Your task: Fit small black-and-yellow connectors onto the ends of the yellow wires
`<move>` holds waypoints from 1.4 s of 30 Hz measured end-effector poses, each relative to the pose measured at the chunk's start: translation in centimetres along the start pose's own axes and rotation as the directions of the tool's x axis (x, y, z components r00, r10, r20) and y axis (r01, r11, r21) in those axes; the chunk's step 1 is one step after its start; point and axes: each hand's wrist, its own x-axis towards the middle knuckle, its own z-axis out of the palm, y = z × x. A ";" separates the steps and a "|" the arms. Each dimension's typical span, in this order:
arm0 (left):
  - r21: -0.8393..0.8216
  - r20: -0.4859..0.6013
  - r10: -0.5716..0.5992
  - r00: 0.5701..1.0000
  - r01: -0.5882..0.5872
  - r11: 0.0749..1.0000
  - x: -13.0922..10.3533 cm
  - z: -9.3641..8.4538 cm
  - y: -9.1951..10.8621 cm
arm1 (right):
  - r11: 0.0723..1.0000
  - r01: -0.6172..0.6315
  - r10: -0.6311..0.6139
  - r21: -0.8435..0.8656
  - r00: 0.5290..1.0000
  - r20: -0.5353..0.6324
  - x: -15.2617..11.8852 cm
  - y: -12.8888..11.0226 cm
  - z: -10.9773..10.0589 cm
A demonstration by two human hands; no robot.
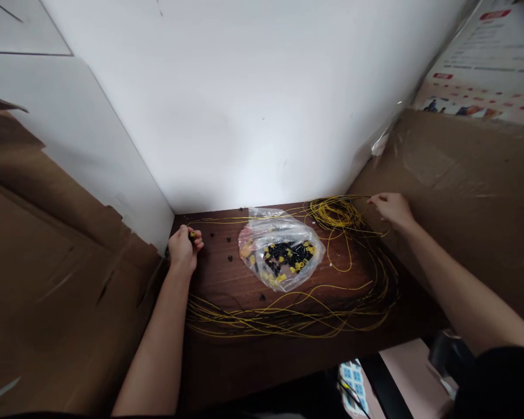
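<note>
At the left end of the dark wooden table, my left hand (186, 249) is closed on a small yellow and black piece (193, 234). On the right, beyond the coil of yellow wire (337, 213), my right hand (392, 210) pinches a yellow wire (361, 196). Between the hands lies an open clear plastic bag (283, 285) with many small black pieces (283, 253) and yellow pieces (300, 266) in it. Long yellow and black wires (262, 326) curve along the near side of the table and up its right side.
Several small black pieces (230, 258) lie loose left of the bag on the table (218, 279). Cardboard stands at the left (48, 250) and right (471, 174). A white wall (253, 105) rises behind. Below the near edge is a blue and white item (353, 384).
</note>
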 end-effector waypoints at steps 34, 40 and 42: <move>0.784 0.355 0.328 0.875 -0.470 0.406 -1.0 -0.2 -0.1 | 0.594 0.711 -0.789 0.377 0.607 0.096 -14.8 -19.4 11.8; 0.835 0.293 0.404 0.867 -0.438 0.334 -0.3 -1.7 0.2 | 0.512 0.790 -0.858 0.337 0.460 0.227 -17.3 -19.2 12.9; 0.824 0.250 0.436 0.864 -0.426 0.372 0.0 -2.3 0.4 | 0.504 0.801 -0.861 0.323 0.439 0.256 -17.8 -19.2 13.3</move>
